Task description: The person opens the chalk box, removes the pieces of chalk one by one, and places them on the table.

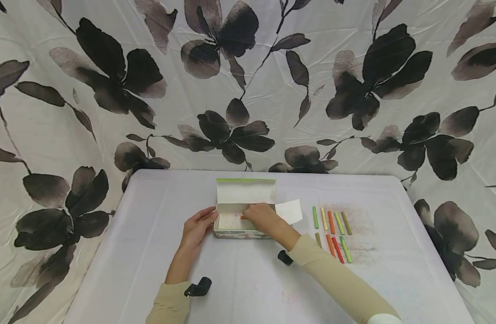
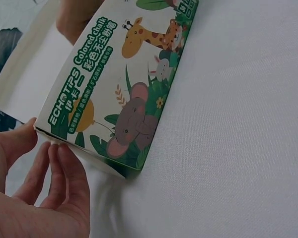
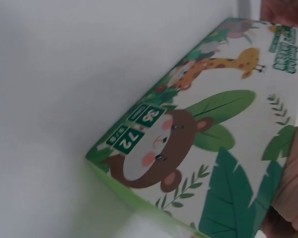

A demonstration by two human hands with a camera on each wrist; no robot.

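Note:
An open white cardboard chalk box (image 1: 231,234) lies on the table, its lid (image 1: 246,192) raised at the back. In the left wrist view its front (image 2: 134,94) carries cartoon animals and the words "Colored chalk". At the box's left end, my left hand (image 1: 196,229) holds the edge between thumb and fingertips. My right hand (image 1: 264,217) reaches down inside the box, fingers curled, with an orange chalk stick (image 1: 243,217) at their tips. The right wrist view shows the box front (image 3: 228,114) close up; the right fingertips are hidden there.
Right of the box, two rows of chalk sticks lie on the table, among them a green stick (image 1: 315,217), an olive stick (image 1: 346,223) and a red stick (image 1: 338,250). Coloured dust marks the white cloth (image 1: 363,225) there. An end flap (image 1: 290,211) sticks out to the right.

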